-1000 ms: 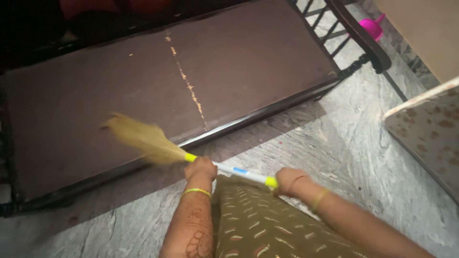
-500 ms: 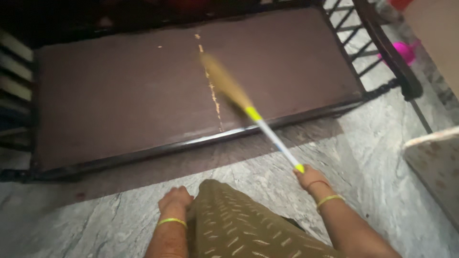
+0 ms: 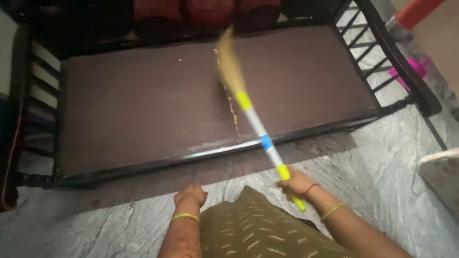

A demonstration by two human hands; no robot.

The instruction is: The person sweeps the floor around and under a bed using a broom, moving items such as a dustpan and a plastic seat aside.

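Plainly, right hand (image 3: 295, 184) clamped on broom (image 3: 258, 125) handle end, for reach; bristles over bed board (image 3: 143, 110) seam debris. Left hand (image 3: 190, 195) curled, empty, beside knee.

Dim, soft indoor light, brighter on the grey floor (image 3: 382, 157). Motion blur on the broom (image 3: 232, 67) bristles. Deep shadow along the top-left edge.

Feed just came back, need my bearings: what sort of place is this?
Probably a room in a home. A dark wooden sofa frame stands with its brown seat board bare and red cushions at the back, on a grey marble floor. The right hand holds a broom over the board.
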